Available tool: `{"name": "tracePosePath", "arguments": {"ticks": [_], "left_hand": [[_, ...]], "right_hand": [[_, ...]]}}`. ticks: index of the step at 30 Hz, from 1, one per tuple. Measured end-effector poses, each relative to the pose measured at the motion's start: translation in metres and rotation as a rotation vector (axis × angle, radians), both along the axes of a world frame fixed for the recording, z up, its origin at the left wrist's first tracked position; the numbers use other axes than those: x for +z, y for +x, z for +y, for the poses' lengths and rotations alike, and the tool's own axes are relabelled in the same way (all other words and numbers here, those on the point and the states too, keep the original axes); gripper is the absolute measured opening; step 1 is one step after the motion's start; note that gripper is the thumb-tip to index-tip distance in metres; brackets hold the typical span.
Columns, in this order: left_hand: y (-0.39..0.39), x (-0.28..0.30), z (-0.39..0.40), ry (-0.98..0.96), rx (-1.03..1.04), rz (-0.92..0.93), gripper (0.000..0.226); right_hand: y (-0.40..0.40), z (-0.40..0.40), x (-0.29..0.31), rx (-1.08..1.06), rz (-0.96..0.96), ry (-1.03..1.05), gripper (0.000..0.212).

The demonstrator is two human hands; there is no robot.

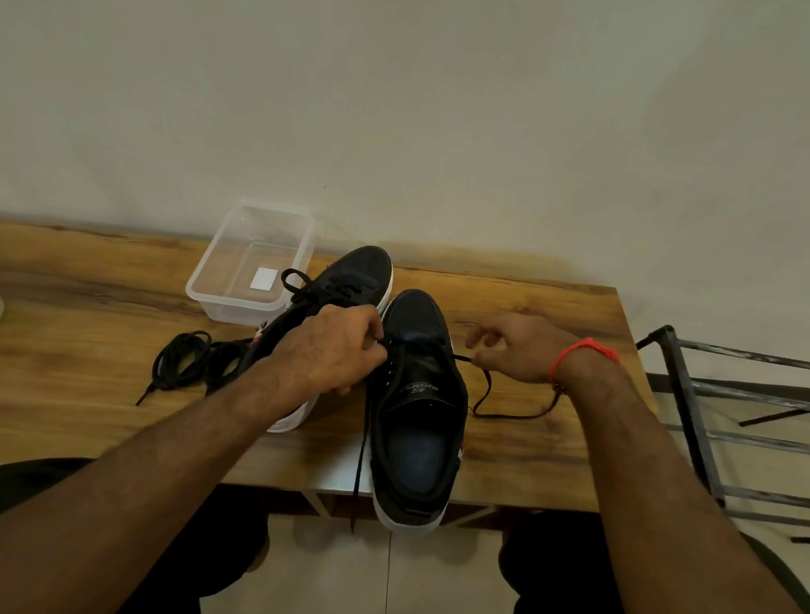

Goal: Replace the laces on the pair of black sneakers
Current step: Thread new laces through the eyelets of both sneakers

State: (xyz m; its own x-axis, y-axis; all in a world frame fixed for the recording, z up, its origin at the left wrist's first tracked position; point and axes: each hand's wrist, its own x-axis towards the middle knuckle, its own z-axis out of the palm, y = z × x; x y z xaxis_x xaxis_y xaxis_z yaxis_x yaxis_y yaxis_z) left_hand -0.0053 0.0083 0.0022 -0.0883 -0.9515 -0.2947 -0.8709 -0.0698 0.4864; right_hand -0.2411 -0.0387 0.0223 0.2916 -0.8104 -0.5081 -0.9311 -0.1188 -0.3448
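Sneakers, black with white soles: right sneaker (416,419) near counter (73,377) front edge, heel overhanging; left sneaker (341,292) beside it, laced. Counter wood-grain, against plain pale wall. Left hand (329,354) pinches lace (483,395) at eyelets; right hand (516,347) pinches its other end. Spare laces (185,362) coiled left. Clear plastic box (251,263) behind. Metal rack (743,420) right.
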Motion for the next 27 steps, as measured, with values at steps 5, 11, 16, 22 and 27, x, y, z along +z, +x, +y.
{"name": "tracePosePath", "arguments": {"ticks": [5, 11, 16, 22, 27], "left_hand": [[-0.005, -0.007, 0.002, -0.125, -0.061, -0.050, 0.011], [-0.007, -0.008, 0.001, -0.081, -0.054, -0.057, 0.006], [-0.006, -0.007, 0.000, -0.074, -0.017, -0.122, 0.008], [-0.005, -0.005, 0.002, -0.029, -0.038, -0.042, 0.009], [0.000, -0.005, -0.002, -0.024, -0.019, -0.055, 0.010]], "right_hand": [[0.024, 0.005, -0.008, 0.082, -0.036, -0.120, 0.006], [0.023, 0.006, -0.010, 0.090, -0.041, -0.130, 0.020], [0.016, 0.004, -0.004, 0.072, -0.016, -0.074, 0.014], [0.018, 0.005, -0.006, 0.061, -0.054, -0.055, 0.011], [0.014, 0.002, -0.001, 0.020, -0.089, -0.019, 0.014]]}}
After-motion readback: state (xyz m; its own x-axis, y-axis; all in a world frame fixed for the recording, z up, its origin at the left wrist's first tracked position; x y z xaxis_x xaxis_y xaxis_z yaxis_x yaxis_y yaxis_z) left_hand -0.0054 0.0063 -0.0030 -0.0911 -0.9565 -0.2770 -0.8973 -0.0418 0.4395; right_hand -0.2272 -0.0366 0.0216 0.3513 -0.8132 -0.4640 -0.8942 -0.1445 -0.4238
